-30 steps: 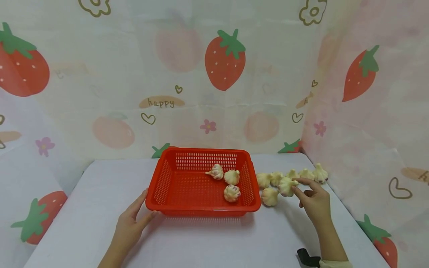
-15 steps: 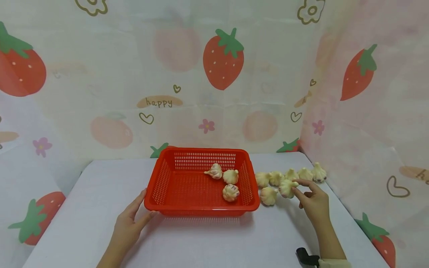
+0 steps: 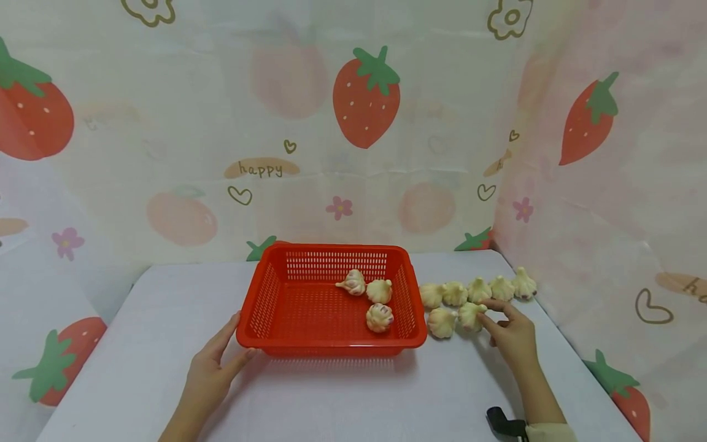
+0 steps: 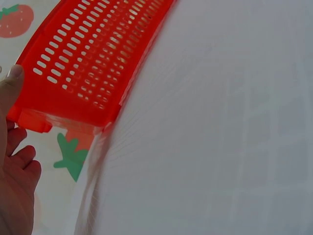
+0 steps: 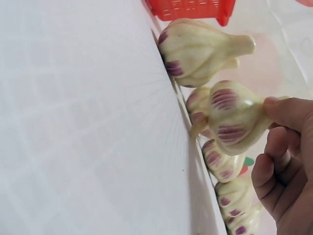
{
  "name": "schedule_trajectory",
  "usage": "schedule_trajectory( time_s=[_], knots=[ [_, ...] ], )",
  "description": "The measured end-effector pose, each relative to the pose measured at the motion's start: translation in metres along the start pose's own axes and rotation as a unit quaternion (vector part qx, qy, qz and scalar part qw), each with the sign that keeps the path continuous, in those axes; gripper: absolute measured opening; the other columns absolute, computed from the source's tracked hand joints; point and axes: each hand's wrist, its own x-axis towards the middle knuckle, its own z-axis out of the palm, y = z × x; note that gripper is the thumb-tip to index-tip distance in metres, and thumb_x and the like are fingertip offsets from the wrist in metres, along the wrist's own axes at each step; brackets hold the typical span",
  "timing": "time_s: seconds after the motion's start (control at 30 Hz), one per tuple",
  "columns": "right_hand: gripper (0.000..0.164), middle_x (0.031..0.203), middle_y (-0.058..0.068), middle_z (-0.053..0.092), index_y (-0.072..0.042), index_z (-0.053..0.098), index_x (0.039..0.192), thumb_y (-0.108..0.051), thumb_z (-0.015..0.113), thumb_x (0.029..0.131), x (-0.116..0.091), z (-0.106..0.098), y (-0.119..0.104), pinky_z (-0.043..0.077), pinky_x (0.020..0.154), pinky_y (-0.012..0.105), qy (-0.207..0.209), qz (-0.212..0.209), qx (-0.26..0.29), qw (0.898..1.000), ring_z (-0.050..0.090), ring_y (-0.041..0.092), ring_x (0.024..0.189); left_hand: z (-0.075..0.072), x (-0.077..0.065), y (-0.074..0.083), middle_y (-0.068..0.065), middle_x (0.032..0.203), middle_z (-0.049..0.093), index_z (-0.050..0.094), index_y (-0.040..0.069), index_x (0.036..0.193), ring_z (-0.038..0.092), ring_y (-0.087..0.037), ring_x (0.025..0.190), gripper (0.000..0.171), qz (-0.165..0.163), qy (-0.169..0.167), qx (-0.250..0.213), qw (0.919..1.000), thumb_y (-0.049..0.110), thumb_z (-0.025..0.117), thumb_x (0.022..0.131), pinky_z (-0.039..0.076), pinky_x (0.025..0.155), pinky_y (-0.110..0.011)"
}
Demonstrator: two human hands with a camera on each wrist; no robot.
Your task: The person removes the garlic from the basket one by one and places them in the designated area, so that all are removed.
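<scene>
A red plastic basket (image 3: 331, 344) with slotted walls stands mid-table, with three garlic bulbs (image 3: 379, 318) lying in its right half. My left hand (image 3: 210, 371) holds its near left corner; the left wrist view has the thumb (image 4: 14, 81) on the rim and the other fingers curled below. My right hand (image 3: 513, 337) pinches a purple-streaked garlic bulb (image 5: 232, 117) by its stem between thumb and fingertips. That bulb sits low, close over the table, right of another garlic bulb (image 3: 442, 323) beside the basket.
Several more garlic bulbs (image 3: 479, 290) form a row behind the pinched one, from the basket's right wall toward the table's right edge. A black object (image 3: 504, 422) shows by the right sleeve (image 3: 549, 432). Strawberry-printed cloth (image 3: 309, 123) hangs behind the white-covered table (image 3: 331, 405).
My right hand has lowered the garlic bulb slightly toward the table, so the bulb behind it shows more. The left hand stays at the basket's corner. The head view shifts a little.
</scene>
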Motion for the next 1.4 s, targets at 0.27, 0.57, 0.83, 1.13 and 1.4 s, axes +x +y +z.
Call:
schedule_trajectory(
  time_s=[0.27, 0.57, 0.83, 1.13, 1.4],
  knots=[
    [0.028, 0.094, 0.003, 0.074, -0.015, 0.074, 0.117, -0.020, 0.081, 0.090, 0.002, 0.003, 0.004, 0.043, 0.038, 0.025, 0.008, -0.011, -0.010, 1.000, 0.054, 0.013, 0.040, 0.000, 0.000, -0.001, -0.001, 0.162, 0.042, 0.036, 0.029, 0.160, 0.041, -0.028, 0.148, 0.082, -0.001, -0.004, 0.005, 1.0000, 0.043, 0.076, 0.091, 0.036, 0.112, -0.016],
    [0.028, 0.124, 0.011, 0.068, -0.012, 0.073, 0.119, -0.016, 0.079, 0.092, 0.006, 0.005, 0.006, 0.045, 0.041, 0.025, -0.013, -0.024, -0.012, 1.000, 0.055, 0.012, 0.042, -0.001, -0.001, 0.002, -0.002, 0.161, 0.043, 0.037, 0.028, 0.160, 0.040, -0.027, 0.148, 0.080, 0.008, 0.003, -0.003, 1.0000, 0.038, 0.077, 0.092, 0.028, 0.105, -0.001],
    [0.028, 0.095, 0.008, 0.075, -0.018, 0.073, 0.120, -0.019, 0.079, 0.092, 0.007, 0.004, 0.006, 0.043, 0.039, 0.028, 0.002, -0.013, -0.009, 1.000, 0.055, 0.015, 0.042, -0.001, 0.001, 0.000, -0.001, 0.161, 0.043, 0.037, 0.030, 0.160, 0.039, -0.014, 0.148, 0.080, 0.019, 0.007, 0.000, 0.9998, 0.036, 0.078, 0.092, 0.025, 0.102, 0.003],
    [0.026, 0.122, 0.005, 0.069, -0.014, 0.072, 0.118, -0.015, 0.078, 0.093, 0.007, 0.004, 0.012, 0.047, 0.042, 0.026, -0.007, -0.012, -0.029, 0.999, 0.055, 0.012, 0.044, 0.000, 0.000, 0.000, -0.001, 0.161, 0.044, 0.037, 0.027, 0.160, 0.039, -0.014, 0.148, 0.080, 0.016, 0.006, 0.003, 0.9998, 0.036, 0.078, 0.092, 0.024, 0.101, 0.003],
    [0.029, 0.131, 0.013, 0.066, -0.011, 0.070, 0.118, -0.020, 0.078, 0.093, 0.006, 0.006, 0.014, 0.055, 0.047, 0.029, -0.067, -0.031, -0.001, 0.997, 0.054, 0.009, 0.045, 0.000, -0.001, 0.001, -0.001, 0.161, 0.043, 0.037, 0.027, 0.160, 0.041, -0.027, 0.147, 0.080, 0.010, 0.001, 0.000, 0.9999, 0.038, 0.077, 0.092, 0.024, 0.101, 0.002]
  ],
)
